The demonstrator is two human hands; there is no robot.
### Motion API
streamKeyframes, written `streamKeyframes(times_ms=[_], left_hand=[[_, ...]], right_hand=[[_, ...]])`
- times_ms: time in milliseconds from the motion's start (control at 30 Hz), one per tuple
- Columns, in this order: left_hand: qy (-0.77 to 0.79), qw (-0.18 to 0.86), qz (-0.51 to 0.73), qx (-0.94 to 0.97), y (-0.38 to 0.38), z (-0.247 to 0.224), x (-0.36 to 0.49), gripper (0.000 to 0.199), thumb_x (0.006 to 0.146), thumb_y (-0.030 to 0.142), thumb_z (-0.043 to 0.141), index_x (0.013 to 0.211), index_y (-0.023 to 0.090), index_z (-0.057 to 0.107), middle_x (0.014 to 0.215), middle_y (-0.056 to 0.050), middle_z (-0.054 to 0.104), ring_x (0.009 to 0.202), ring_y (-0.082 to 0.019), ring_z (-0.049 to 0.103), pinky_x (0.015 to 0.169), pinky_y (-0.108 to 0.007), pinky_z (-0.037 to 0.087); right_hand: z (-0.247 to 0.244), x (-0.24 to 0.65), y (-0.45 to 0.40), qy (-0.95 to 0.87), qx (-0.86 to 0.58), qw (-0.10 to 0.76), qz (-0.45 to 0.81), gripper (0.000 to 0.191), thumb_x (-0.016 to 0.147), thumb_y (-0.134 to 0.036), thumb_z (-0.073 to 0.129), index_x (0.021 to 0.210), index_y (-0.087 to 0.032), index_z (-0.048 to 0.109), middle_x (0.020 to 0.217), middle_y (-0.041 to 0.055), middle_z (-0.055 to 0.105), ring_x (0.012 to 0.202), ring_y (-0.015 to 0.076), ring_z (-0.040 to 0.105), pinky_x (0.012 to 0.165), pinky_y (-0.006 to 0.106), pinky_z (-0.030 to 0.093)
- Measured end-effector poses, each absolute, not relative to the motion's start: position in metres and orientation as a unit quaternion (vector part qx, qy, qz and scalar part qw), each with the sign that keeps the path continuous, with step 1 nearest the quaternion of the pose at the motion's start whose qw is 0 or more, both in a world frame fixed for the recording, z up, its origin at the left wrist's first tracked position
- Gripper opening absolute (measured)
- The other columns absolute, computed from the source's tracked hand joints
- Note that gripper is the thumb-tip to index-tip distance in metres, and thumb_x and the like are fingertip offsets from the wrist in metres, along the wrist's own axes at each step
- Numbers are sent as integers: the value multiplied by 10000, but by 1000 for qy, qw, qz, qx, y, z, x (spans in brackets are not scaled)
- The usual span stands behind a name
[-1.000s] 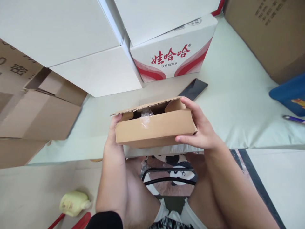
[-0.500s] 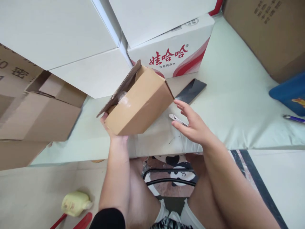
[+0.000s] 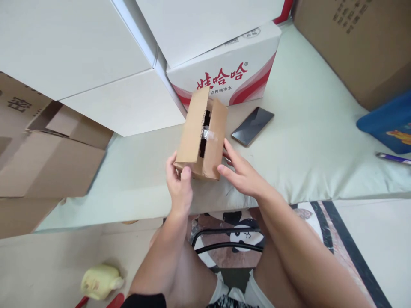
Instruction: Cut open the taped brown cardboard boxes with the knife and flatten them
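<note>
A small brown cardboard box (image 3: pixel 216 137) sits on the pale green covered surface. Its top flaps stand partly raised, with a dark gap between them and a piece of clear tape (image 3: pixel 208 134) across the gap. My left hand (image 3: pixel 180 188) grips the near left corner, thumb on the front edge and fingers round the side. On the other side, my right hand (image 3: pixel 245 173) holds the box's right face, its thumb by the near corner and its other fingers partly hidden along the side. What lies inside the box is too dark to make out.
A dark smartphone (image 3: pixel 253 126) lies right of the box. Behind stands a white and red water carton (image 3: pixel 253 68), beside large white boxes (image 3: pixel 96 42). Brown cartons (image 3: pixel 61 167) are at left, another carton (image 3: pixel 359 47) at right. A blue container (image 3: pixel 385 124) and a pen (image 3: pixel 393 158) lie near it.
The box has been turned upright and lowered to the surface, its flaps now facing up. My right hand has come onto its right side. The small white object beside that hand is no longer visible.
</note>
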State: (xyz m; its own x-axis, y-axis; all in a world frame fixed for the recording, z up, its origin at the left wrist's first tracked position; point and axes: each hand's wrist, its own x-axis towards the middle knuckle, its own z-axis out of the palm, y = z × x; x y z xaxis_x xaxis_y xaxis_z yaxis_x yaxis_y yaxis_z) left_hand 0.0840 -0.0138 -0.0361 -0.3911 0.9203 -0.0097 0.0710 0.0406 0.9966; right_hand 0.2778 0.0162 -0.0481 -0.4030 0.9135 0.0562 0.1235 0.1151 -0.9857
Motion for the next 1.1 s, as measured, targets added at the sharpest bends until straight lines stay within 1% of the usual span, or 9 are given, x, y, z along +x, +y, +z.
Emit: streamKeyframes(times_ms=[100, 200, 300, 400, 500, 633, 833, 933, 1100], left_hand=[[553, 223, 618, 512, -9, -40, 76, 617, 786, 757, 640, 1085, 219, 604, 1362, -119, 603, 1326, -306, 569, 1117, -428, 449], [539, 234, 607, 535, -3, -40, 72, 536, 820, 707, 673, 1009, 225, 536, 1326, -115, 628, 1215, -268, 638, 1021, -418, 510], [550, 261, 579, 542, 0, -37, 70, 529, 801, 617, 759, 1107, 248, 535, 1339, -96, 611, 1201, -264, 646, 999, -412, 531], [539, 257, 585, 549, -5, -35, 78, 666, 789, 630, 766, 1328, 324, 522, 1414, -85, 551, 1332, -312, 565, 1113, -485, 482], [506, 235, 614, 559, -10, -32, 98, 681, 812, 637, 741, 1413, 452, 479, 1483, -37, 494, 1432, -319, 476, 1208, -543, 409], [458, 195, 622, 604, -2, -20, 140, 686, 847, 650, 702, 1454, 531, 405, 1531, 5, 457, 1468, -285, 447, 1238, -536, 399], [369, 202, 563, 712, 44, 4, 223, 880, 842, 689, 692, 1533, 329, 283, 1542, -109, 441, 1516, -360, 399, 1220, -501, 412], [333, 264, 530, 734, 68, 0, 271, 821, 895, 691, 621, 1549, 374, 237, 1574, -100, 411, 1510, -343, 408, 1219, -490, 397], [357, 333, 467, 737, 96, -22, 323, 678, 899, 686, 613, 1462, 343, 453, 1574, -94, 413, 1503, -314, 390, 1255, -472, 335]], right_hand=[[-49, 270, 17, -613, -407, 373, 565, 1032, 904, -703, 570, 1688, -276, 53, 1760, 72, 182, 1608, 328, 268, 1309, 588, 241], [-53, 260, 17, -574, -398, 377, 608, 1020, 916, -651, 576, 1688, -278, 23, 1764, 55, 162, 1585, 300, 331, 1323, 535, 226], [-56, 251, 15, -561, -382, 402, 614, 1052, 898, -609, 599, 1686, -266, -7, 1765, 56, 158, 1613, 288, 264, 1325, 541, 200], [-51, 251, 10, -591, -369, 434, 572, 1136, 837, -537, 689, 1682, -277, -24, 1771, 59, 131, 1641, 279, 162, 1327, 560, 173], [-38, 265, 6, -626, -358, 473, 505, 1133, 801, -460, 753, 1680, -313, 54, 1770, 56, 143, 1642, 277, 158, 1330, 556, 171], [-16, 299, 5, -626, -341, 551, 434, 1008, 833, -449, 739, 1658, -359, 166, 1762, 36, 192, 1620, 283, 241, 1320, 545, 236], [-4, 357, 10, -489, -417, 705, 300, 732, 829, -389, 736, 1488, -341, 421, 1600, 52, 459, 1490, 297, 457, 1231, 519, 410], [-13, 381, 16, -366, -475, 766, 231, 551, 821, -377, 722, 1313, -273, 499, 1386, 92, 568, 1294, 293, 607, 1113, 523, 510], [-35, 410, 27, -263, -503, 795, 213, 392, 831, -319, 614, 1205, -248, 517, 1265, 87, 599, 1203, 265, 640, 1090, 531, 517]])
